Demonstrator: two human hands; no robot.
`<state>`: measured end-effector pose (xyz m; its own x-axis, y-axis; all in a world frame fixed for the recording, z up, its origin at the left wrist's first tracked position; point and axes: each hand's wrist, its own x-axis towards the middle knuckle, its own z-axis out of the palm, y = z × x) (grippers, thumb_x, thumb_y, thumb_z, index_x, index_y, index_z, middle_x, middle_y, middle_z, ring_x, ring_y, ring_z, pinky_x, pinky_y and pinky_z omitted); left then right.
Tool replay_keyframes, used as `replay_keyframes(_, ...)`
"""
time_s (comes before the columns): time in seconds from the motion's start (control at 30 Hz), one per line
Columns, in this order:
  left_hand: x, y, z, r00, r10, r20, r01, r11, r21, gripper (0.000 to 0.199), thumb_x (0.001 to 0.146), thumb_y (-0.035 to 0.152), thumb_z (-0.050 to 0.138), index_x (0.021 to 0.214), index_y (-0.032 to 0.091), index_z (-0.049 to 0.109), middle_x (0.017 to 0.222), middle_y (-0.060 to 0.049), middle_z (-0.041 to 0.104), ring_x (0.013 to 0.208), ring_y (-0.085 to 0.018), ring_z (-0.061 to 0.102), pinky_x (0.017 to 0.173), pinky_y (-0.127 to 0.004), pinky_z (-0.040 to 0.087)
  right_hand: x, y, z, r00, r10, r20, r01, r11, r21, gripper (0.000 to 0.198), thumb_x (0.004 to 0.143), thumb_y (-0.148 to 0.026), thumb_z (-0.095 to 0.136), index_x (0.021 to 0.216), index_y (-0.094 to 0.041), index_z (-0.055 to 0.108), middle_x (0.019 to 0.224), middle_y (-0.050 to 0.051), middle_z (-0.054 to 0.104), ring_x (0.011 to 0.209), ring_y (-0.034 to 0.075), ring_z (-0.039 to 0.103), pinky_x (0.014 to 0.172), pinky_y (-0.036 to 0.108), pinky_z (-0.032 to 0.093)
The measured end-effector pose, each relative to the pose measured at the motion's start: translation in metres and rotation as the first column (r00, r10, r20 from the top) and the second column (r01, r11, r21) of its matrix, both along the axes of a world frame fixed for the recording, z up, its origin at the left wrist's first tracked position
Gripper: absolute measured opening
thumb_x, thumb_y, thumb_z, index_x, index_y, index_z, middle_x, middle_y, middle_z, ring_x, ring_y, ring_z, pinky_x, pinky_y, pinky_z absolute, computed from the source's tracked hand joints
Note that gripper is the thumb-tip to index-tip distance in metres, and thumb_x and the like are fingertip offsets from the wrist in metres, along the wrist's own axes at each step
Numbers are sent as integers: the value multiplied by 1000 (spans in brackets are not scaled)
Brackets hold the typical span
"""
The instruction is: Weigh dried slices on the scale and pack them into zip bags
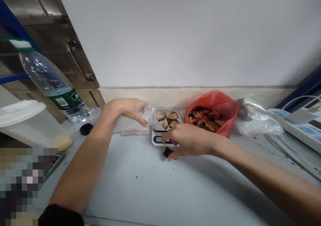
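Observation:
My left hand (130, 109) grips a small clear plastic cup (150, 114), tilted at the left edge of a white digital kitchen scale (155, 140). Several brown, dried slices (173, 115) that look like mushroom lie on the scale's plate. My right hand (189, 139) reaches over the scale's front right corner, partly covering the display and some slices. Its thumb and forefinger are apart around a black dried piece (167, 151) on the table; the thumb tip touches or nearly touches it. An open red plastic bag (217, 100) of similar dark slices stands behind this hand.
A clear zip bag (260, 120) and a power strip (307, 132) with cables are at the right. Flat clear bags (130, 127) lie under my left hand. Further left are a water bottle (54, 75), a black cap (86, 129) and a lidded translucent container (35, 129). A wall rises behind.

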<state>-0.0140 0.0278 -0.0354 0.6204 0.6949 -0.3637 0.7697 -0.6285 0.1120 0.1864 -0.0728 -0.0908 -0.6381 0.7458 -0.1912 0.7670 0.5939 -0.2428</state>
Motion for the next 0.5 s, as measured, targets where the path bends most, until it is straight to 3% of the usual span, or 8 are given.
replay_keyframes(0.1,1,-2,2,1000,0,-9,0,1000,-3,64,73,53,73,128,23,56,132,-7,66,113,-32,61,97,-42,49,-2,3,-7,999,33,22,-32,998,-50,18,81,-26,77,95,-18,70,77,0,61,62,13,45,57,26,31)
replay_keyframes(0.17,2,-3,3,1000,-1,-21,1,1000,-4,63,74,52,73,127,22,57,132,-8,66,113,-32,61,97,-41,49,2,6,-7,999,39,-21,-41,995,-87,8,82,-20,74,84,-18,67,75,0,59,64,13,46,59,26,33)
replay_keyframes(0.23,1,-3,4,1000,0,-29,0,1000,1,64,74,51,72,128,20,56,133,-10,65,114,-32,61,97,-42,49,8,9,-2,993,37,-112,-51,991,-125,11,81,-16,70,75,-18,61,72,-1,56,65,12,47,60,25,35)
replay_keyframes(0.33,0,-1,2,1000,-4,-8,4,1000,-6,67,73,54,71,129,22,55,134,-9,65,115,-32,61,97,-43,49,21,17,15,965,-27,-262,-10,990,-138,15,82,-19,66,71,-19,56,73,-1,58,64,12,50,61,25,38)
replay_keyframes(0.5,-2,3,0,1000,-11,24,12,999,-33,68,69,55,74,129,28,57,132,-6,66,118,-34,60,98,-41,49,44,40,43,873,-209,-441,170,977,-127,19,78,-35,65,73,-21,53,76,1,66,70,15,61,65,28,45)
